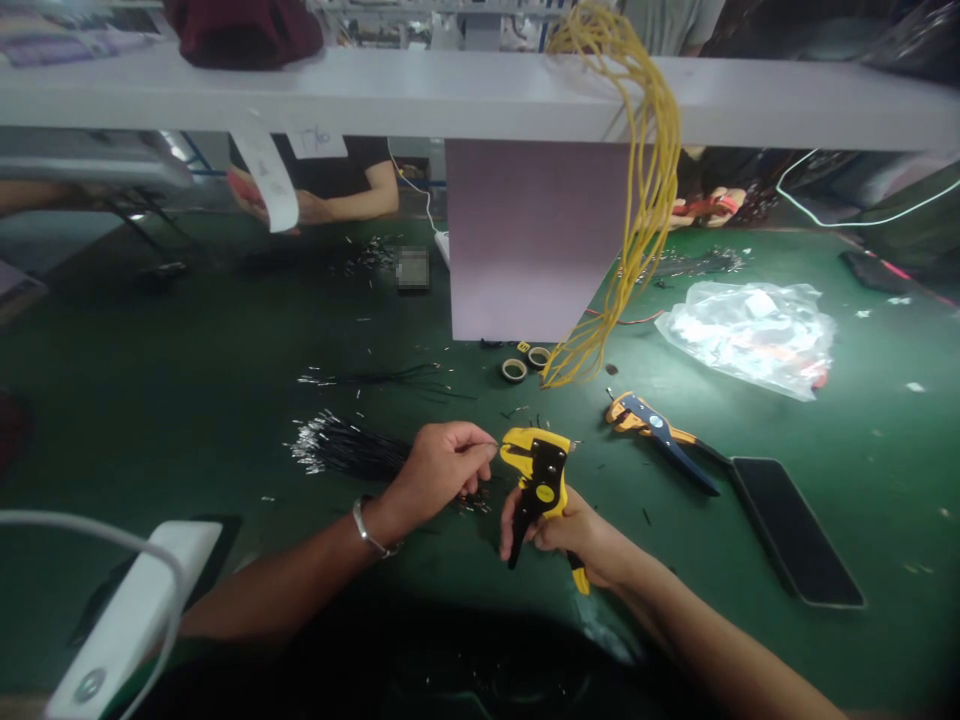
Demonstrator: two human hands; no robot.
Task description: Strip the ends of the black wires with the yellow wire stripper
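My right hand (562, 530) is wrapped round the handles of a yellow and black wire stripper (545, 470), its jaws pointing left. My left hand (448, 462) is closed in a pinch on a thin dark wire (493, 446), whose end is at the stripper's jaws; whether it sits between them I cannot tell. Beneath and to the left of that hand lies a bundle of black wires (349, 445) with bright ends facing left. A smaller group of black wires (390, 377) is spread out behind the bundle.
An orange and blue wire stripper (660, 435) lies by a dark phone (796, 530). Yellow wires (652, 180) hang from the overhead shelf (375, 95). Two tape rolls (514, 370), a plastic bag (750, 335) and a white power strip (142, 620) are around. People sit opposite.
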